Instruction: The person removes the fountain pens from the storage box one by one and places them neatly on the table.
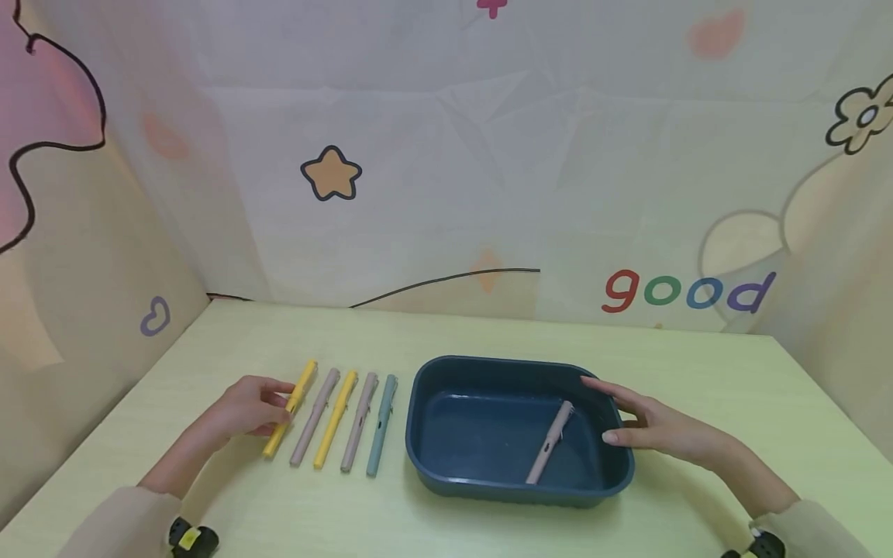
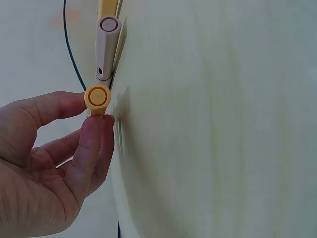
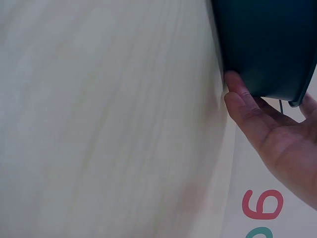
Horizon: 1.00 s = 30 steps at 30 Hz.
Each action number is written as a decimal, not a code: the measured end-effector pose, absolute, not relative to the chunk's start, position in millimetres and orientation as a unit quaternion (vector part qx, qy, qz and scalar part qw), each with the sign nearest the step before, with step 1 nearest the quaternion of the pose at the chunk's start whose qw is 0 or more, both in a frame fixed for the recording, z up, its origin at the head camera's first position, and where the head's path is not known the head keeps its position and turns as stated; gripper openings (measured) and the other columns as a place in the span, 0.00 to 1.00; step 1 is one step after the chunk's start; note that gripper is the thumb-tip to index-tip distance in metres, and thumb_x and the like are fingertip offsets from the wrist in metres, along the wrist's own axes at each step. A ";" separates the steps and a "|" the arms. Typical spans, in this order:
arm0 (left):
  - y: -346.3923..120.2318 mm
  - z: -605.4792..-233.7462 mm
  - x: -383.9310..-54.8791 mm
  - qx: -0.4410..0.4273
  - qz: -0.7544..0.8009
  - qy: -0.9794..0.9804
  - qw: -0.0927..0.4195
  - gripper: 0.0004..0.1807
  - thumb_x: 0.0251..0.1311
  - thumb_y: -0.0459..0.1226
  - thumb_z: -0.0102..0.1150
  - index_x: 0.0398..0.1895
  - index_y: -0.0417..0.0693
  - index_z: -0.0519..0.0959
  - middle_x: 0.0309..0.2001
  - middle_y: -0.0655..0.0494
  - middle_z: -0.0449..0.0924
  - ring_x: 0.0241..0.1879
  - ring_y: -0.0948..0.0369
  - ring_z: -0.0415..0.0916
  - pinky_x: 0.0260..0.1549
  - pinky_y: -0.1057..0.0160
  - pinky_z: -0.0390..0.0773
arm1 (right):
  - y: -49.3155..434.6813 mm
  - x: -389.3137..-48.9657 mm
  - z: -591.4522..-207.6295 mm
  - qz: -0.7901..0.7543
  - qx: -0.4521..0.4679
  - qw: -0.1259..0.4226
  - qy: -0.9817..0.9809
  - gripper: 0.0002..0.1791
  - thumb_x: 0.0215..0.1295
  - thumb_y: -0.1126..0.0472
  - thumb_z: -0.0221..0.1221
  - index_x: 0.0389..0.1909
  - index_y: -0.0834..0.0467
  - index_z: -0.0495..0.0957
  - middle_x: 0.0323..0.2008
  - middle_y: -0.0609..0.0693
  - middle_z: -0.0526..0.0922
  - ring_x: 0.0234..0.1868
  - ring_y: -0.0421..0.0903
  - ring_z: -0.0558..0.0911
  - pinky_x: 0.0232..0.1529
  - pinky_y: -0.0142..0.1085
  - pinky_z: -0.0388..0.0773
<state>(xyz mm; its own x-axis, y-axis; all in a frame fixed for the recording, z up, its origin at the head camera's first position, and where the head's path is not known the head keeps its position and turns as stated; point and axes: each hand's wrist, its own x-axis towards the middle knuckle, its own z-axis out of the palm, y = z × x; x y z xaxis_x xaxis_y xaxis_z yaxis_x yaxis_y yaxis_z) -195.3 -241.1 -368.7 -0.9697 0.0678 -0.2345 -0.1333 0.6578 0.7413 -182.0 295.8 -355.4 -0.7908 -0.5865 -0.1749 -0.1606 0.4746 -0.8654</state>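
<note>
My left hand pinches a yellow pen between thumb and fingers, at the left end of a slanted row of pens. In the left wrist view this yellow pen points its round end at the camera, with a light purple pen just beyond it. My right hand grips the right side of a dark blue plastic basin, thumb over the rim. Other fingers press the basin's outer wall in the right wrist view. Inside the basin a light purple pen leans at a slant.
Between the left hand and the basin lie a light purple pen, a second yellow pen, another purple pen and a blue-green pen. A printed cloth hangs behind the pale table.
</note>
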 end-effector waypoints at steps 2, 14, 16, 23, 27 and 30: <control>-240.7 -368.1 -195.7 -0.018 0.410 0.903 0.123 0.28 0.49 0.30 0.62 0.55 0.30 0.69 0.35 0.49 0.74 0.27 0.61 0.72 0.25 0.63 0.79 | 295.0 -182.7 -354.3 -0.461 -0.227 0.231 0.826 0.37 0.64 0.61 0.52 0.71 0.51 0.45 0.69 0.66 0.38 0.64 0.74 0.37 0.55 0.64 0.58; -237.0 -364.9 -194.5 -0.014 0.394 0.909 0.136 0.26 0.49 0.30 0.62 0.54 0.28 0.69 0.33 0.49 0.72 0.27 0.60 0.71 0.26 0.63 0.79 | 296.1 -181.8 -355.5 -0.463 -0.223 0.237 0.825 0.37 0.64 0.61 0.52 0.71 0.51 0.45 0.69 0.66 0.37 0.64 0.74 0.37 0.54 0.63 0.60; -236.4 -365.8 -195.2 -0.015 0.392 0.910 0.138 0.26 0.49 0.29 0.61 0.53 0.28 0.70 0.33 0.49 0.72 0.27 0.61 0.71 0.25 0.63 0.79 | 296.4 -181.3 -355.9 -0.462 -0.222 0.237 0.825 0.38 0.64 0.61 0.52 0.71 0.51 0.45 0.69 0.66 0.37 0.64 0.74 0.36 0.54 0.64 0.60; -232.2 -366.5 -197.3 -0.017 0.384 0.913 0.137 0.26 0.48 0.29 0.62 0.53 0.29 0.70 0.31 0.50 0.71 0.26 0.61 0.71 0.24 0.64 0.78 | 296.6 -180.6 -355.9 -0.464 -0.219 0.236 0.825 0.38 0.64 0.61 0.53 0.71 0.52 0.45 0.69 0.67 0.37 0.64 0.75 0.36 0.54 0.63 0.61; -231.9 -364.8 -196.5 -0.020 0.382 0.914 0.137 0.26 0.47 0.28 0.62 0.52 0.29 0.70 0.30 0.50 0.71 0.24 0.61 0.70 0.23 0.64 0.78 | 296.5 -180.9 -356.0 -0.461 -0.221 0.234 0.827 0.38 0.64 0.61 0.53 0.71 0.51 0.45 0.69 0.66 0.37 0.64 0.75 0.36 0.54 0.63 0.60; -232.1 -364.4 -195.9 -0.021 0.383 0.913 0.137 0.26 0.46 0.28 0.62 0.52 0.29 0.70 0.30 0.50 0.71 0.24 0.61 0.71 0.23 0.63 0.79 | 296.5 -181.1 -355.8 -0.460 -0.222 0.233 0.827 0.38 0.64 0.61 0.53 0.71 0.51 0.45 0.69 0.66 0.38 0.64 0.74 0.36 0.55 0.64 0.59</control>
